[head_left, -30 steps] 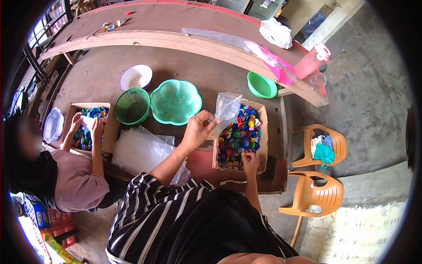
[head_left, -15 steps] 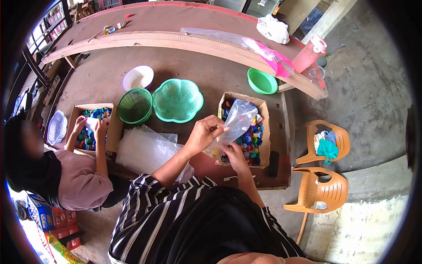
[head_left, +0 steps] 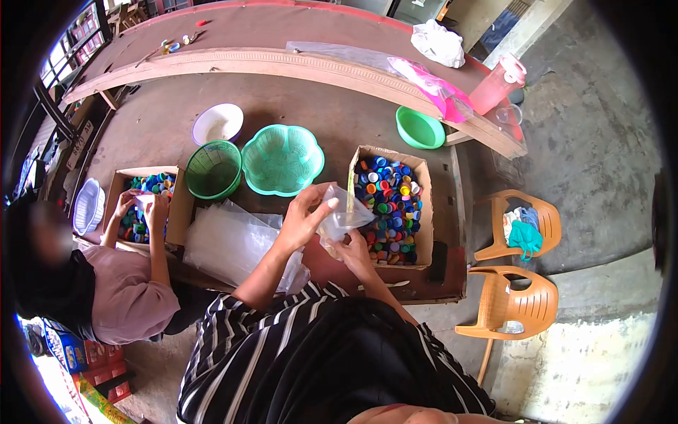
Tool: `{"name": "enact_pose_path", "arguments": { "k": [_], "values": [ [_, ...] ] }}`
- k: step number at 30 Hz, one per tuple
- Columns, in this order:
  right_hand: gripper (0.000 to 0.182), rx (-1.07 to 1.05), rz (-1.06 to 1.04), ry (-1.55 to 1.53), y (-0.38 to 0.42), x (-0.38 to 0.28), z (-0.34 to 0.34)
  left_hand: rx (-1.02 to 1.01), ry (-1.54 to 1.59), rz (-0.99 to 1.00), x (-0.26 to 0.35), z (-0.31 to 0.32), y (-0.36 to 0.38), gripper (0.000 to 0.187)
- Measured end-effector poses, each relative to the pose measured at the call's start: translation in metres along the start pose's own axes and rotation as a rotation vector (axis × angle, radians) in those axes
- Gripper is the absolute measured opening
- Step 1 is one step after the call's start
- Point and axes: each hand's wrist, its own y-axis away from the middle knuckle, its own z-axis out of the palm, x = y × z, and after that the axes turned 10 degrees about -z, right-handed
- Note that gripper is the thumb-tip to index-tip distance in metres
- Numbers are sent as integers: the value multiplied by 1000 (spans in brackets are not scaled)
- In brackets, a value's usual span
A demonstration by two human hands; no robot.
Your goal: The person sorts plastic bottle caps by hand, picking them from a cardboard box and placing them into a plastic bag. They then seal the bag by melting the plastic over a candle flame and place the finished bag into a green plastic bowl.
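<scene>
A clear plastic bag (head_left: 344,214) is held between my two hands, beside the cardboard box (head_left: 426,212) of colourful bottle caps (head_left: 388,205). My left hand (head_left: 305,215) grips the bag's upper left part, fingers closed on it. Below, my right hand (head_left: 353,253) pinches the bag's lower edge. Something small and yellowish shows faintly inside the bag's lower part. To the left of my forearm lies a stack of clear plastic bags (head_left: 229,244).
At the left, a co-worker (head_left: 131,290) holds something whitish over another caps box (head_left: 182,212). Beyond are a flower-shaped green basin (head_left: 284,161), a dark green basket (head_left: 214,169), a white bowl (head_left: 218,124) and a green bowl (head_left: 420,128). Orange chairs (head_left: 519,304) stand right.
Both my hands have moved left with the bag, off the front of the caps box. The bag looks more folded, and its open end has swung down.
</scene>
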Motion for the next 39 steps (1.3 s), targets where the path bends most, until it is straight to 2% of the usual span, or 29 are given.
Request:
{"name": "enact_pose_path", "arguments": {
  "k": [1, 2, 3, 6, 7, 10, 14, 15, 18, 19, 23, 26, 27, 30, 31, 34, 38, 39],
  "values": [
    [40, -69, -82, 116, -2, -2, 0, 7, -128, 27, 4, -2, -1, 41],
    [41, -97, -46, 75, 0, -4, 1, 13, -255, 53, 6, -3, -2, 43],
    [41, -123, -9, 35, 1, -10, 1, 66, -311, 110, 0, -2, -5, 26],
    [40, -148, 79, -63, 4, -4, -5, 144, -326, 124, -27, 0, -14, 18],
    [40, -147, 107, -92, 5, -1, -10, 211, -243, 177, -33, 2, -18, 13],
    [36, -69, 218, -197, 9, -8, -28, 194, -295, 42, -39, -5, -20, 15],
    [36, 9, 218, -310, 8, 4, -53, 138, -262, -25, -31, -7, -21, 16],
    [34, 86, 237, -428, 7, 3, -57, 146, -171, 32, -22, -3, -17, 16],
    [33, 210, 226, -470, 6, 13, -76, 77, -202, 58, -36, -1, -19, 17],
    [30, 216, 189, -405, 7, 18, -83, 19, -205, 21, -33, -2, -17, 19],
    [21, 224, 209, 37, 11, 57, -112, -46, -322, 99, -46, 0, -19, 23],
    [23, -15, -48, 624, 15, 54, -122, -36, -370, 181, -51, 5, -19, 26],
    [22, -4, 57, 537, 13, 57, -119, -31, -390, 197, -52, 5, -20, 27],
    [22, -391, 156, 617, -1, 35, -104, 4, -466, 239, -53, 3, -19, 28],
    [26, -573, 193, 597, -7, 49, -100, 19, -493, 251, -52, 3, -18, 29],
    [30, -546, 161, 688, -16, 73, -91, 158, -649, 239, -43, 3, -9, 29],
    [37, -118, -237, 604, -30, 92, -110, 239, -724, 204, -38, -4, -1, 27],
    [36, -116, -129, 575, -32, 82, -116, 237, -708, 206, -41, -6, 0, 25]
  ]
}}
